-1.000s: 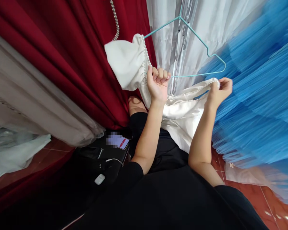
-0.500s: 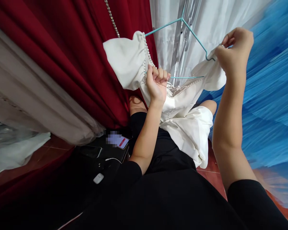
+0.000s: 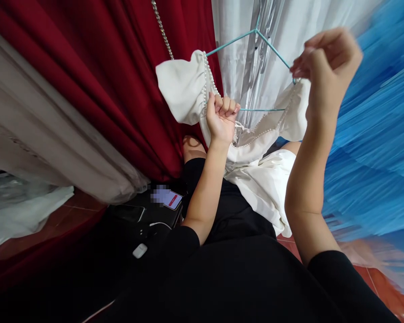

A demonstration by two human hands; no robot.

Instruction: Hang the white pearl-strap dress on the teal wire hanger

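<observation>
A white dress (image 3: 256, 172) with pearl-beaded edging and puffed sleeves hangs on a turquoise wire hanger (image 3: 234, 40), its lower part draped over my lap. My left hand (image 3: 221, 117) is closed around the hanger's bottom bar, in front of the dress's neckline. Above the right sleeve (image 3: 294, 114), my right hand (image 3: 330, 67) is raised near the hanger's right shoulder end. Its fingers are loosely curled and apart, slightly blurred, with nothing visible in them. The left sleeve (image 3: 182, 87) sits on the other end of the hanger.
Red fabric (image 3: 148, 98) and pale tulle (image 3: 70, 134) hang on the left, white fabric (image 3: 303, 27) behind, blue tulle (image 3: 373, 157) on the right. A lit phone (image 3: 172, 200), a dark phone (image 3: 129, 213) and a small white case (image 3: 140, 250) lie on a black surface beside me.
My right hand has come off the right sleeve's edge and moved slightly up, its fingers now left toward the hanger. The right sleeve has shifted inward; my left hand keeps its hold.
</observation>
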